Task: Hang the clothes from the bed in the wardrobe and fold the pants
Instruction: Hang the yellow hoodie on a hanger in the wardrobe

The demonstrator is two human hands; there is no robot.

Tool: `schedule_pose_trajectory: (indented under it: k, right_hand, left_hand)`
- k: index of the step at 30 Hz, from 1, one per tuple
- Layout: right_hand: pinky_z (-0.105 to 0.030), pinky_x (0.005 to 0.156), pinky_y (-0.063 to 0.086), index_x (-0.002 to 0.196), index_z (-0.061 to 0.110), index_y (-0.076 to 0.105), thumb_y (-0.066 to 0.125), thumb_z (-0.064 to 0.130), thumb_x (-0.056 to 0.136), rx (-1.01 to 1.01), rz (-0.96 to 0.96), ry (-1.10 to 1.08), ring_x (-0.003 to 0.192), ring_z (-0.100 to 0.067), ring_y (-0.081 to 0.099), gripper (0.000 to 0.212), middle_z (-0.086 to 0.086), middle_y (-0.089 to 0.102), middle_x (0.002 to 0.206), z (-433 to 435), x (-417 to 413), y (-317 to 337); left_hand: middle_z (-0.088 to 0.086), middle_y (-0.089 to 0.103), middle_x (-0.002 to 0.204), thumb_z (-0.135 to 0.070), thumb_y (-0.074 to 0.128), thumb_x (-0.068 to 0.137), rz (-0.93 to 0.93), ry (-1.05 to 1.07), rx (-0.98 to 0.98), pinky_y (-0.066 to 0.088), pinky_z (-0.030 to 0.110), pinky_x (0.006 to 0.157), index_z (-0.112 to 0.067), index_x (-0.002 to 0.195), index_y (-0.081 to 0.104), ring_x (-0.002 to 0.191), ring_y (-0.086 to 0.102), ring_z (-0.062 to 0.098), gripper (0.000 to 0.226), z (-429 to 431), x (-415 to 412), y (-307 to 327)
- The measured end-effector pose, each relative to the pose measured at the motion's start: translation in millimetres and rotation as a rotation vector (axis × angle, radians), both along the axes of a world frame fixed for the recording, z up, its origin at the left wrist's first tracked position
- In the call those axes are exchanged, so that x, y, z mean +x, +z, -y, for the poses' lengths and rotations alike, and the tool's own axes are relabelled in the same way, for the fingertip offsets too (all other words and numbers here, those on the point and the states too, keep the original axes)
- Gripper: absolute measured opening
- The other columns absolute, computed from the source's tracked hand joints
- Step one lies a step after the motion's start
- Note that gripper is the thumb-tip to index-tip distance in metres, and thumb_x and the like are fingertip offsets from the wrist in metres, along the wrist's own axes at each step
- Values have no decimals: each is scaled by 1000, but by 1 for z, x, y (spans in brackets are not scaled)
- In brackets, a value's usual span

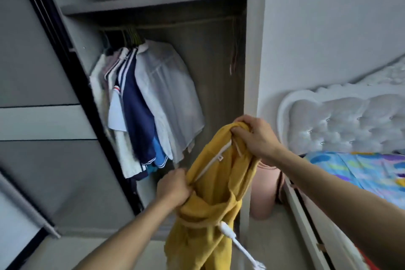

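Observation:
A mustard-yellow garment [214, 195] hangs between my two hands in front of the open wardrobe [153, 2]. My left hand [174, 188] grips its lower left edge near the neckline. My right hand [256, 136] grips the bunched top of the fabric higher up. A white size tag shows inside the collar. A white plastic hanger [236, 241] pokes out from the lower part of the garment. Several shirts [151, 103], white and navy, hang on the wardrobe rail [186, 25] at its left end.
The sliding wardrobe door [39, 94] stands at the left. A white wall panel [254, 72] separates the wardrobe from the bed [361, 173], which has a tufted white headboard and a colourful sheet. A pink object [263, 193] sits on the floor between them.

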State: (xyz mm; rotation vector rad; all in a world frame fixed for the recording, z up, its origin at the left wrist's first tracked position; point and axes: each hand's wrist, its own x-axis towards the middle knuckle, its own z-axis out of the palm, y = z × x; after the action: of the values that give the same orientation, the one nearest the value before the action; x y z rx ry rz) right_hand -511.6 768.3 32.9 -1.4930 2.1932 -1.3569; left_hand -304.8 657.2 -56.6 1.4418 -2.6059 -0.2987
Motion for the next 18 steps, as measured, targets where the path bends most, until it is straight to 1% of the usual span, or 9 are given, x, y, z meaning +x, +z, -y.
schedule_pose_trajectory:
  k: [2, 4, 5, 7, 9, 11, 13, 16, 18]
  right_hand:
    - [-18, 64, 44, 107, 25, 64, 53, 35, 98, 58, -21, -21, 90, -15, 61, 17, 5, 63, 97, 25, -7, -12]
    - [-16, 60, 40, 108, 26, 63, 53, 36, 98, 131, -59, -42, 91, -17, 61, 17, 5, 62, 97, 52, -19, -24]
    - [-18, 60, 41, 109, 27, 61, 52, 37, 98, 166, -85, -42, 90, -17, 61, 18, 6, 62, 96, 72, -24, -27]
    - [-23, 63, 48, 111, 29, 59, 49, 42, 98, 238, -169, -33, 85, -15, 61, 21, 6, 62, 95, 102, -34, -31]
    - [-29, 68, 54, 116, 28, 56, 49, 46, 97, 343, -272, -2, 83, -16, 63, 26, 4, 63, 96, 141, -45, -27]
    - [-32, 73, 56, 119, 24, 55, 51, 45, 96, 476, -406, 33, 87, -19, 64, 31, 1, 65, 100, 180, -57, -16]
    - [-34, 76, 54, 117, 20, 59, 54, 41, 94, 505, -544, 12, 94, -24, 64, 32, -2, 66, 106, 217, -69, 3]
    - [-38, 82, 49, 116, 16, 61, 56, 35, 92, 272, -670, -149, 107, -33, 61, 31, -9, 64, 114, 269, -92, 51]
    - [-38, 80, 47, 116, 13, 60, 59, 26, 90, 166, -736, -287, 113, -34, 55, 29, -12, 61, 116, 298, -111, 87]
  left_hand:
    - [3, 68, 95, -26, 69, 78, -186, 137, 140, 49, 32, 75, -19, 93, 63, 95, 65, 27, 17, 42, 22, 10]
    - [4, 66, 78, -22, 75, 77, -444, 187, 272, 47, 32, 66, -15, 79, 61, 78, 64, 24, 16, 79, 38, 23]
    - [5, 64, 73, -19, 76, 77, -542, 193, 294, 45, 30, 61, -14, 77, 60, 71, 61, 21, 17, 98, 40, 32]
    - [6, 62, 72, -12, 71, 81, -626, 185, 253, 43, 29, 59, -10, 81, 59, 68, 58, 20, 12, 121, 36, 49]
    - [6, 63, 74, -7, 66, 81, -697, 169, 157, 47, 33, 65, -10, 82, 59, 73, 60, 24, 8, 151, 21, 66]
    - [5, 64, 78, -5, 61, 80, -688, 143, 53, 50, 38, 72, -15, 84, 59, 78, 61, 26, 11, 180, 2, 86]
    - [6, 64, 79, -1, 56, 78, -612, 63, -39, 50, 38, 73, -12, 85, 58, 80, 61, 27, 13, 203, -18, 104]
    - [4, 60, 72, -4, 54, 77, -499, -6, -127, 46, 38, 67, -15, 80, 53, 79, 59, 31, 11, 232, -49, 112]
    - [4, 62, 77, -10, 52, 77, -428, -9, -138, 47, 37, 66, -21, 82, 53, 82, 59, 31, 12, 249, -64, 107]
